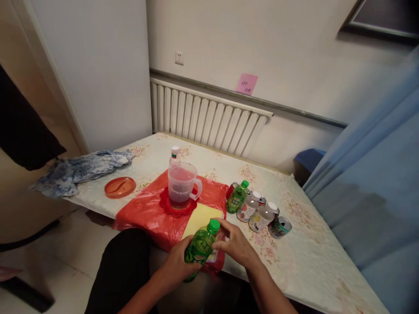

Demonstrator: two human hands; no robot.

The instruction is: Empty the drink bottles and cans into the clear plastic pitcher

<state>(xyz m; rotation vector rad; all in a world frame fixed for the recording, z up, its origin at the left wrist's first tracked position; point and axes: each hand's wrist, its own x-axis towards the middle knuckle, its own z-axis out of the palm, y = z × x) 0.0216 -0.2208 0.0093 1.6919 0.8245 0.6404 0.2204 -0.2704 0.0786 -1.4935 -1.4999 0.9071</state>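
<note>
My left hand (178,264) is wrapped round the body of a green plastic drink bottle (202,246) with a green cap, tilted to the right above the table's front edge. Beside the bottle's neck is my right hand (235,241), thumb and fingers apart; whether its fingertips touch the bottle I cannot tell. Under the hands lie a yellow sheet (200,218) and a red plastic bag (147,213) spread on the table. A translucent measuring jug (181,185) with pinkish contents stands on a red scalloped dish (177,211). Behind it rises a clear bottle (174,158) with a white cap.
To the right stand another green bottle (236,199), two white-capped bottles (248,207) and several cans, one being a green can (279,227). An orange lid (120,187) and a blue-white cloth (94,168) lie left. A radiator (209,117) and blue curtain (369,174) border the table.
</note>
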